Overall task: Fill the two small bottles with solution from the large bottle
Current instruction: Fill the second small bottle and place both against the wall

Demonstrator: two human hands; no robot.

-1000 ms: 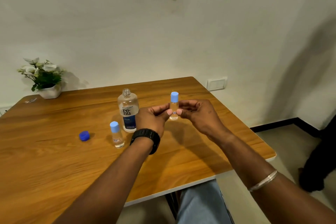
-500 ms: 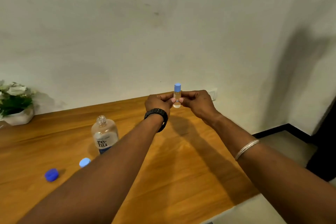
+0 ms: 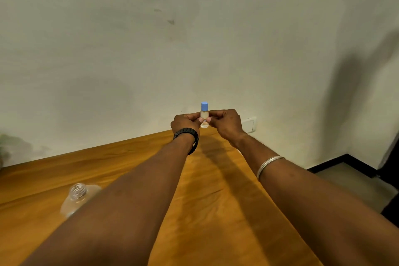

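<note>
A small clear bottle [image 3: 204, 115] with a light blue cap is held upright in front of the wall, above the far edge of the wooden table [image 3: 216, 201]. My left hand [image 3: 186, 122] pinches it from the left and my right hand [image 3: 224, 123] pinches it from the right, both arms stretched forward. The large clear bottle [image 3: 78, 195], uncapped, stands at the lower left, partly hidden behind my left forearm. The second small bottle is out of sight.
The white wall stands close behind the table, with a wall socket [image 3: 250, 124] just right of my hands. A blurred plant [image 3: 5, 147] shows at the left edge. The floor [image 3: 356, 181] drops away beyond the table's right edge.
Both hands have raised the small bottle and pushed it further forward. The view tilted up, so the second small bottle and the dark blue cap left the frame.
</note>
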